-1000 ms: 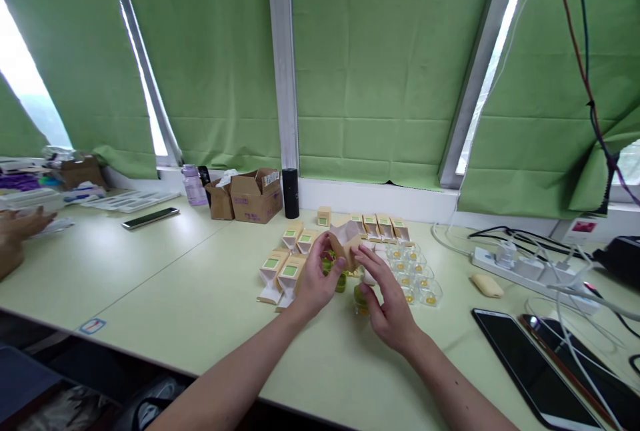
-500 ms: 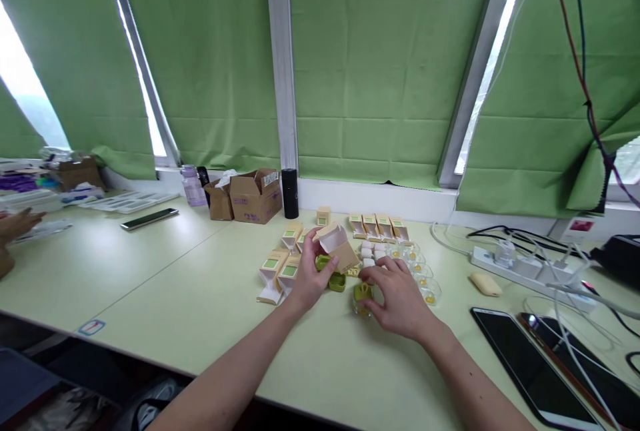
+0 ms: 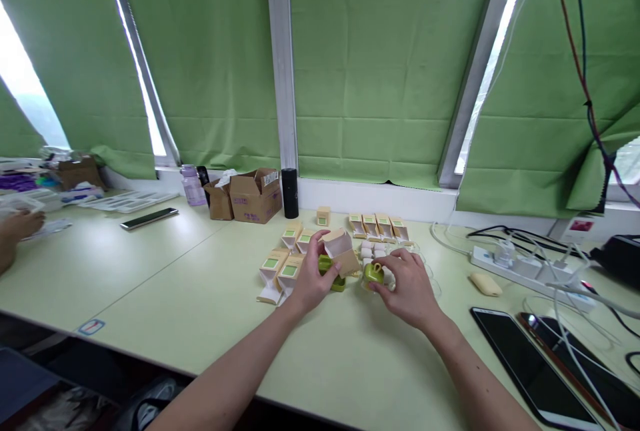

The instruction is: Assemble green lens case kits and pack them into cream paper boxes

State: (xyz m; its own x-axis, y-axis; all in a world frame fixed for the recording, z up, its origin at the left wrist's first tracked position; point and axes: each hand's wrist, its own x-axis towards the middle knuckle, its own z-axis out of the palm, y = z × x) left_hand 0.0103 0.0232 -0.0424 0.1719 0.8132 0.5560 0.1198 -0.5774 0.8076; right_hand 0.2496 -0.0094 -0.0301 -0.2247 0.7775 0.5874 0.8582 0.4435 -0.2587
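My left hand (image 3: 316,279) is closed around a small open cardboard box (image 3: 346,259), tilted with its white inside showing. Between the thumb and fingers of my right hand (image 3: 406,284) is a small green case with a loop (image 3: 373,274), lifted just right of that box. Part of a clear tray seems to lie around the case's lower side. More green cases (image 3: 339,283) sit behind my left hand, partly hidden. Small white pieces (image 3: 367,253) lie beyond my right hand. To the left stand several open boxes with green labels (image 3: 274,267).
Several open boxes (image 3: 384,227) form a row at the back, near one closed box (image 3: 323,216). Clear trays (image 3: 434,277) lie behind my right hand. Phones (image 3: 530,364) and a power strip (image 3: 530,276) are at right. Another person's hand (image 3: 23,225) is at far left.
My right hand has raised the green case from near the table toward the cardboard box. The left hand holds its box almost in place, slightly further right. The other person's hand has moved.
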